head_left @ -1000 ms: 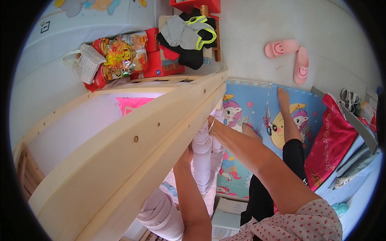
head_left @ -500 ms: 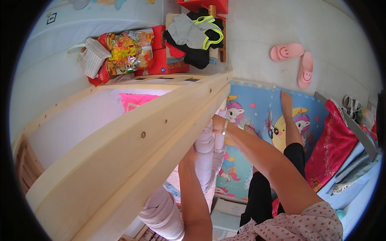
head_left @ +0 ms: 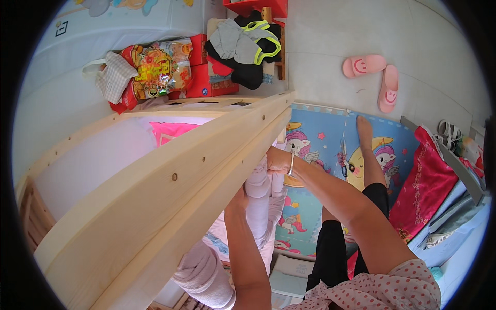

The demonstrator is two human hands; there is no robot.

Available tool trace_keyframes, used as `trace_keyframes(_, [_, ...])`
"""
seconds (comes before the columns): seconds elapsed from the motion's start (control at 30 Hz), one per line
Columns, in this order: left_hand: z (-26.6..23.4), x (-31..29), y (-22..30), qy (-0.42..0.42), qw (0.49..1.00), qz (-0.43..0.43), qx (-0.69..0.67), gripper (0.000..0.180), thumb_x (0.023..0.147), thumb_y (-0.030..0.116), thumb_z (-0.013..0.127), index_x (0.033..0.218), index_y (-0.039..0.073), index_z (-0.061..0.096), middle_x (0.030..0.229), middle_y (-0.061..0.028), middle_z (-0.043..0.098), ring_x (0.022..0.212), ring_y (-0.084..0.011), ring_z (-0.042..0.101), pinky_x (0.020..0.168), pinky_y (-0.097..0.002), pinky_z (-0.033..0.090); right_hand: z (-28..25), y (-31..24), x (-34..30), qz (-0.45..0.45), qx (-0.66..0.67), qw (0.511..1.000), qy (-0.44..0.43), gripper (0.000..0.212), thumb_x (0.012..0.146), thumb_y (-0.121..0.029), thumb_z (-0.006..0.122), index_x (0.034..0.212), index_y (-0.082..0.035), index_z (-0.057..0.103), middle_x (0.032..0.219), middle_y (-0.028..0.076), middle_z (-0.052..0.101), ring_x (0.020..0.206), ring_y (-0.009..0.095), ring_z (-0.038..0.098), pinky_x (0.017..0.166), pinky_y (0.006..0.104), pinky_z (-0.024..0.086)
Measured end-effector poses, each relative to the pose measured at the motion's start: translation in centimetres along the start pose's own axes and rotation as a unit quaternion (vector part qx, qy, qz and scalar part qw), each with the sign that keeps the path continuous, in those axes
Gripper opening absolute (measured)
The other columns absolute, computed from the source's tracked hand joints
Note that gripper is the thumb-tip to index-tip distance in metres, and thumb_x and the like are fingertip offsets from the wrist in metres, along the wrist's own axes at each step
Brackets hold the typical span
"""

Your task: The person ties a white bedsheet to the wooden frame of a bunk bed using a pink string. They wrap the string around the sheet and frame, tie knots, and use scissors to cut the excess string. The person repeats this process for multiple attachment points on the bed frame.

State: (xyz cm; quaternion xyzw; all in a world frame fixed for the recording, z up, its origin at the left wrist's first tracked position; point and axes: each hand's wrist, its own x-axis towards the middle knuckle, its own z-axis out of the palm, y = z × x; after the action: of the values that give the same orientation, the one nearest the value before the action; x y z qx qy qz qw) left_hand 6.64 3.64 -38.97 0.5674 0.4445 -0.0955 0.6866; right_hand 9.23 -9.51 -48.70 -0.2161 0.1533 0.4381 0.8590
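A pale pink rolled mattress or quilt (head_left: 257, 199) lies on the lower bunk, partly hidden under the wooden bed rail (head_left: 170, 191). My right hand (head_left: 279, 159), with a silver bracelet at the wrist, is closed on the bedding near the roll's far end. Farther left, my left hand (head_left: 237, 199) reaches against the roll's side, and its fingers are hidden by the roll and the rail. A thicker end of pale bedding (head_left: 204, 274) bulges out near my left forearm.
A blue unicorn foam mat (head_left: 310, 150) covers the floor, with my bare foot (head_left: 364, 126) on it. Pink slippers (head_left: 388, 90) lie beyond. Folded clothes (head_left: 240, 46) and a colourful bag (head_left: 157, 67) sit behind the bunk. A red cloth (head_left: 416, 191) drapes at right.
The whole view has shifted slightly left. My right hand has turned a little, its knuckles now showing more on the bedding. The left hand stays beside the roll.
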Motion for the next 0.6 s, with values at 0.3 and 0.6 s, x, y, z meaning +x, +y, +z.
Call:
trace_keyframes(0.3, [0.3, -0.4, 0.1, 0.013, 1.0, 0.0, 0.002, 0.032, 0.079, 0.004, 0.064, 0.109, 0.004, 0.056, 0.102, -0.0106, 0.061, 0.093, -0.0228, 0.06, 0.078, -0.0372, 0.052, 0.7, -1.2, -1.3, 0.059, -0.02, 0.997, -0.049, 0.058, 0.072, 0.012, 0.059, 0.126, -0.004, 0.044, 0.112, 0.01, 0.058, 0.092, 0.016, 0.061, 0.054, 0.0253, 0.051])
trace_keyframes(0.6, [0.1, 0.0, -0.1, 0.011, 1.0, -0.016, 0.001, 0.032, 0.079, 0.004, 0.064, 0.109, 0.004, 0.055, 0.102, -0.0107, 0.061, 0.092, -0.0227, 0.061, 0.077, -0.0372, 0.053, 1.8, -1.1, -1.0, 0.046, 0.142, 0.986, -0.072, 0.049, 0.079, 0.014, 0.052, 0.124, -0.003, 0.044, 0.116, 0.012, 0.057, 0.103, 0.022, 0.058, 0.08, 0.0349, 0.053])
